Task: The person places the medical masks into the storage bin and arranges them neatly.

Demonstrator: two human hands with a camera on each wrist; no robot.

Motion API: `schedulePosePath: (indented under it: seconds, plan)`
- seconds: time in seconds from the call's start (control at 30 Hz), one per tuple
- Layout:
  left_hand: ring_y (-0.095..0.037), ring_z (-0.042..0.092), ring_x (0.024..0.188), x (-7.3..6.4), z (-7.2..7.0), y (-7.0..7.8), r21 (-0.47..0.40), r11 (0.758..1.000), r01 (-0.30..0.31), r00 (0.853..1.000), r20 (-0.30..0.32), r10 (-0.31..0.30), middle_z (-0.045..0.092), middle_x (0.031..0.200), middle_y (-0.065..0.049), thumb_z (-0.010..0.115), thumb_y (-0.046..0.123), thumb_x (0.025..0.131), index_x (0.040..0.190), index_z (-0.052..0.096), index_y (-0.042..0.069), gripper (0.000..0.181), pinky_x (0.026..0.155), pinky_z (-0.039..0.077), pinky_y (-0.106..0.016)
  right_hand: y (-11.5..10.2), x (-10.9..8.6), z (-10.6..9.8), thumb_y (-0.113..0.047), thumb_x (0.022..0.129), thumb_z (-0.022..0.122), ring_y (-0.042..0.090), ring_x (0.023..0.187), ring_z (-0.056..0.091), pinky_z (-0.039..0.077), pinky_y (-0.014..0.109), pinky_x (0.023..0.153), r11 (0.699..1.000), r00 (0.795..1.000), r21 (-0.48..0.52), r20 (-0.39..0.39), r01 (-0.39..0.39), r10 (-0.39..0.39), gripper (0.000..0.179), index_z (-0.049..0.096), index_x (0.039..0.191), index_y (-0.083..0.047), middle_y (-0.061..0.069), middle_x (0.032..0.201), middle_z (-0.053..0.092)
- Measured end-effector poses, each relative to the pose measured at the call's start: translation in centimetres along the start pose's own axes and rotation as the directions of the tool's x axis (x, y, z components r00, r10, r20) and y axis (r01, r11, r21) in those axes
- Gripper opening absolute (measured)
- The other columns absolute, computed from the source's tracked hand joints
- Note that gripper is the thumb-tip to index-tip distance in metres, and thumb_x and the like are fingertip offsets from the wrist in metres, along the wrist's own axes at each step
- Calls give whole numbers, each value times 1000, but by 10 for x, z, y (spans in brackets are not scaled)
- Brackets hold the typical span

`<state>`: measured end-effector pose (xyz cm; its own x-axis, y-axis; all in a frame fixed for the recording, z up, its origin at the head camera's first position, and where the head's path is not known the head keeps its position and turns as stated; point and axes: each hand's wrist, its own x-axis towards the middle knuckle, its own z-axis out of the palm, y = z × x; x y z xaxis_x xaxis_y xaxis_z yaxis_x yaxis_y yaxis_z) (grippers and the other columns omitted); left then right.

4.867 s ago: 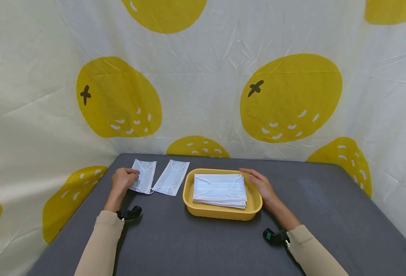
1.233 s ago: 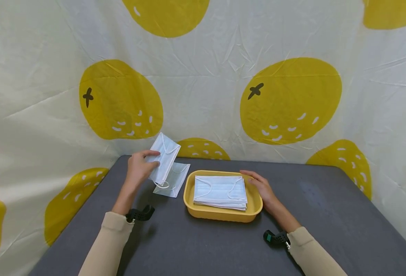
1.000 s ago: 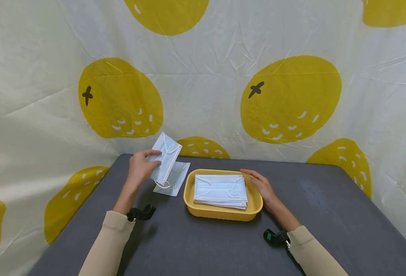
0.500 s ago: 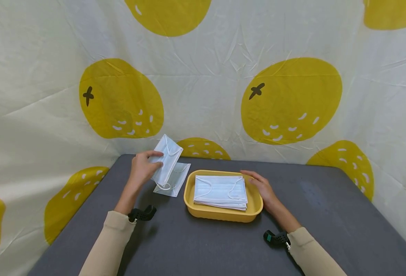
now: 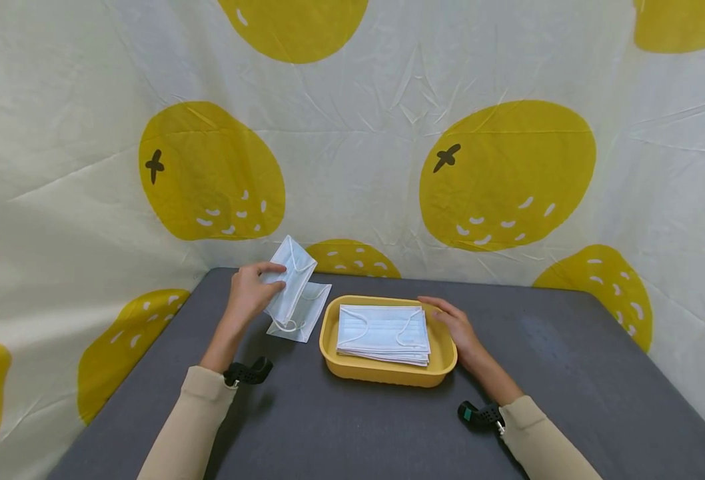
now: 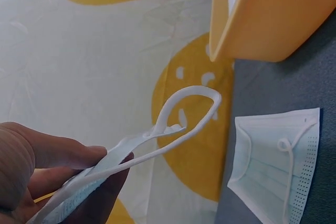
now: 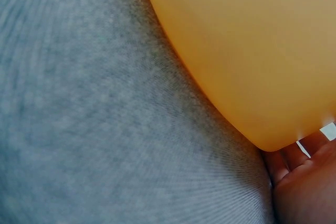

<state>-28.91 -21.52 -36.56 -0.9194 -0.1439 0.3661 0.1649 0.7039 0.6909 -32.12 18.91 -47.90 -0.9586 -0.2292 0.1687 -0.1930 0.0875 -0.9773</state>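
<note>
My left hand (image 5: 248,292) pinches a pale blue face mask (image 5: 295,270) between thumb and fingers, tilted up above the table's back left. In the left wrist view, a white ear loop (image 6: 212,98) sticks out from the held mask. Behind and below it, a second face mask (image 5: 315,313) lies flat on the table, partly covered in the head view. To its right stands a yellow tray (image 5: 382,375) containing a stack of face masks (image 5: 381,327). My right hand (image 5: 462,333) grips the tray's right end, thumb at the rim; some fingers show beyond its wall in the right wrist view.
The dark grey table (image 5: 352,433) carries all of this. Behind it and along the sides hangs a white curtain (image 5: 352,167) with large yellow fruit prints. Black wrist cameras are worn on both wrists.
About five seconds ago my left hand was at a mask lying on the table; now that mask is raised. During the last second it shifted slightly right. My right hand stays at the tray.
</note>
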Motion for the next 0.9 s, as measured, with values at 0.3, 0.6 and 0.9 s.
schedulePosePath:
  seconds: [0.3, 0.6, 0.9]
  plan:
    - [-32, 59, 107, 1, 1, 0, -9, 1000, -11, 1000, -3, 11, 65, 124, -14, 74, 16, 79, 105, 75, 12, 26, 77, 48, -39, 0, -1, 0, -11, 100, 43, 6, 122, 49, 44, 21, 100, 1000, 1000, 12, -1, 5, -5, 38, 54, 136, -7, 10, 146, 46]
    - [-32, 60, 110, -1, 2, 3, -14, 1000, 1, 1000, 5, -1, 65, 125, -13, 75, 17, 78, 105, 75, 14, 28, 80, 48, -40, 0, -2, 0, -10, 99, 42, 8, 124, 49, 44, 19, 99, 1000, 1000, 12, 5, 13, -13, 38, 54, 136, -5, 9, 145, 47]
    - [-30, 60, 106, -4, 4, 13, -33, 999, 8, 1000, 12, -7, 65, 125, -13, 76, 18, 77, 105, 76, 17, 28, 78, 50, -38, 0, -1, -1, -11, 101, 42, 9, 127, 46, 42, 20, 101, 1000, 1000, 19, 19, 25, -25, 38, 53, 137, -5, 12, 148, 44]
